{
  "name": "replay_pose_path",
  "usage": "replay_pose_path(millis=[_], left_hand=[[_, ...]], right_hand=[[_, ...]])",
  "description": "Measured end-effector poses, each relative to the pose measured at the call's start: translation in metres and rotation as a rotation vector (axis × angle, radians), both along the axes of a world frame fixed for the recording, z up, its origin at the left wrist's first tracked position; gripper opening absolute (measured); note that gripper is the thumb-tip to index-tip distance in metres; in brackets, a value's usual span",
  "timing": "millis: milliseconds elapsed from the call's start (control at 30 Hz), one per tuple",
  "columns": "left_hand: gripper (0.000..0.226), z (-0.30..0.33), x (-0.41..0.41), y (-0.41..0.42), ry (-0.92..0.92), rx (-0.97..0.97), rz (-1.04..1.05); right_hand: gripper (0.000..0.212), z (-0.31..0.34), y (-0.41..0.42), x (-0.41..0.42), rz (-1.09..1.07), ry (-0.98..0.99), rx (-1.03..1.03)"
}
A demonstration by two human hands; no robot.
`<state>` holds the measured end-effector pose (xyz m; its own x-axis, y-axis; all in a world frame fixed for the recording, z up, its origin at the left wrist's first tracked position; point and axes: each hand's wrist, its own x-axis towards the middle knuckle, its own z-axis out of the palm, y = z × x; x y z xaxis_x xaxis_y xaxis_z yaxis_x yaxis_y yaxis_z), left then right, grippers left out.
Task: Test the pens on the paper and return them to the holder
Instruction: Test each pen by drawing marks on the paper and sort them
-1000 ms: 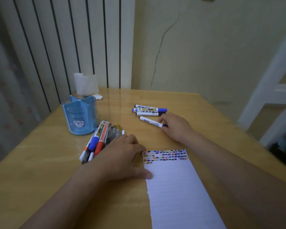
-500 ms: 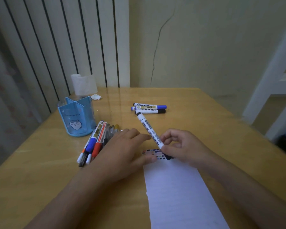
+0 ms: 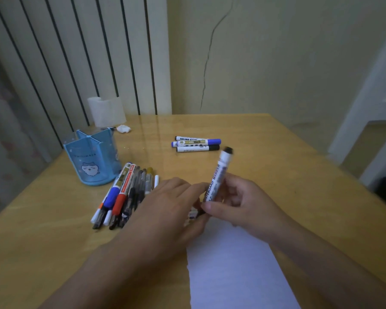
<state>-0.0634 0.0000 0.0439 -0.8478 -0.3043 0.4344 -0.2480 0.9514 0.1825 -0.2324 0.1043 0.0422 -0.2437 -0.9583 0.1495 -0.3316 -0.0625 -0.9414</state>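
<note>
At far left the blue pen holder (image 3: 93,161) stands on the wooden counter (image 3: 299,175) with nothing showing in its compartments. Just right of it a bundle of pens (image 3: 125,192) lies side by side, a blue-capped and a red-capped marker among them. The left hand (image 3: 165,210) lies next, fingers stretched forward and flat, its fingertips at the near end of the whiteboard marker (image 3: 217,179); whether they pinch the cap I cannot tell, since the right hand's thumb covers that end. Farther back, three markers (image 3: 196,143) lie together. The right hand (image 3: 239,201) holds the whiteboard marker nearly upright above the far edge of the white paper (image 3: 232,264), fingers curled round its lower barrel, dark end up.

The step in hand looks like readying this marker for its test stroke. The next move likely calls for pulling off the cap, then drawing a short mark on the paper's bare part.
</note>
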Motion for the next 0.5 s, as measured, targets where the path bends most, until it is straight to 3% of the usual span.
replay_pose_path(millis=[167,300,433,500], left_hand=[[0.032,-0.001,0.001,-0.002,-0.055,0.023,-0.004],[0.019,-0.001,0.003,0.001,-0.039,0.142,-0.055],[0.031,-0.005,0.003,-0.003,-0.045,0.135,-0.068],[0.026,-0.006,0.003,-0.004,-0.022,0.108,-0.068]], right_hand=[[0.02,0.004,0.0,0.004,-0.043,-0.045,0.058],[0.036,0.007,0.001,0.008,-0.05,-0.109,0.09],[0.039,0.005,0.002,0.012,0.005,-0.098,0.088],[0.04,0.004,0.001,0.012,0.016,-0.077,0.089]])
